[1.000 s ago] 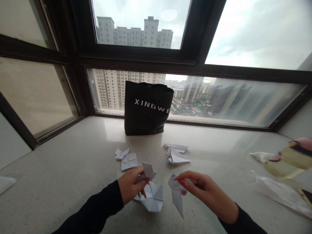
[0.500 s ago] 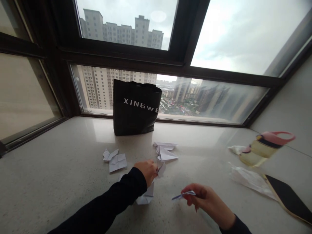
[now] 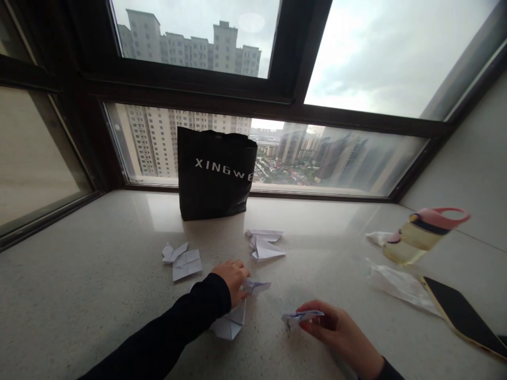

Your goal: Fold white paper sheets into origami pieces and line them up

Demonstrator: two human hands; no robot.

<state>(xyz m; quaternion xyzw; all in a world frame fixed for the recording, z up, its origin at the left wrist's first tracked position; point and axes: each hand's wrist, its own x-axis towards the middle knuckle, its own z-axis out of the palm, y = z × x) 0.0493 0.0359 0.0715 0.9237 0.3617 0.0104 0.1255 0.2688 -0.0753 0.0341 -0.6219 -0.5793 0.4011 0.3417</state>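
Observation:
In the head view my left hand (image 3: 233, 278) is low over the counter, its fingers closed around the left end of a small folded paper piece (image 3: 258, 287). Under that wrist lies a larger folded paper (image 3: 231, 326), partly covered by the hand and sleeve. My right hand (image 3: 332, 324), farther right and nearer to me, pinches another folded paper (image 3: 303, 316) between thumb and fingers. Beyond my left hand rest a folded paper with a pointed shape (image 3: 267, 248) and a long narrow one (image 3: 267, 235). A square folded paper (image 3: 187, 265) and a winged one (image 3: 174, 252) lie to the left.
A black bag (image 3: 217, 179) with white lettering stands upright against the window. On the right are a yellowish bottle (image 3: 414, 240) with a pink lid, crumpled white plastic (image 3: 400, 285) and a dark-screened phone (image 3: 463, 314). The counter (image 3: 99, 279) is pale and speckled.
The paper at my left hand has turned from tilted up to lying flatter and lower. My right hand's paper has tilted slightly. The whole view has shifted a little.

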